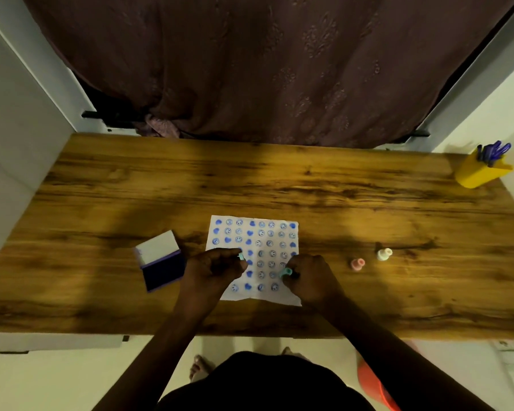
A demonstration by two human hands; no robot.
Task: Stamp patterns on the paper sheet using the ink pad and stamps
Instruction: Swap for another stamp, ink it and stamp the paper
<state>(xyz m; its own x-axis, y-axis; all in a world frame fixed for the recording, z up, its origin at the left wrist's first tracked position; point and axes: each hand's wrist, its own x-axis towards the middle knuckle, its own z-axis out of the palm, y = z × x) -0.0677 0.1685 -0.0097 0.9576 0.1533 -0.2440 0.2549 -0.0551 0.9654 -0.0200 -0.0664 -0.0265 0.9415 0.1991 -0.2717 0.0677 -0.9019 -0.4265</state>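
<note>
Head view: left hand [217, 268] curls round a teal stamp [241, 256], tip poking out toward 3 o'clock. Right hand [309, 277] pinches a second teal stamp [287, 273], long axis roughly 9-to-3, free end toward 9. Both are over the lower half of the paper sheet [258, 295]. Open ink pad [161, 261] at 9 o'clock of the sheet; pink stamp [357, 264] and white stamp [384, 254] at 3. Wooden table [101, 188]; yellow pen cup [482, 173] at 2, maroon curtain [250, 69] at 12.

A wood-grain table [279, 179] carries a white paper sheet [254, 235] near its front edge, printed with blue marks; an open ink pad [161, 262] lies just left of it; a pink stamp [357, 264] and a white stamp [384, 254] stand to the right; a yellow holder [481, 173] of pens [494, 149] sits at the far right corner.
</note>
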